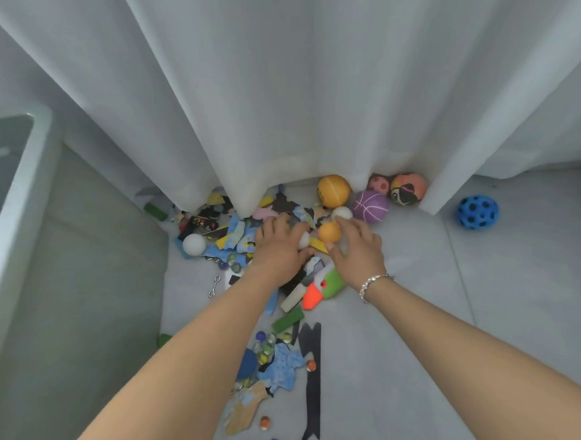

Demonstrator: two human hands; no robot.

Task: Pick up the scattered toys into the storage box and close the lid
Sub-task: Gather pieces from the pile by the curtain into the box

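Two hands work the toy pile [247,237] on the floor below the curtain [288,102]: our left hand [279,249] curls round a white ball [304,239], our right hand [356,248] spreads wide over an orange ball [329,231]. We should cup both firmly before lifting toward the storage box [11,185] at the left.

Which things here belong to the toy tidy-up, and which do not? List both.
Job: purple ball, blue holed ball, white ball, small orange ball, marbles, green block, storage box, both hands.
Not the job: curtain, bracelet.
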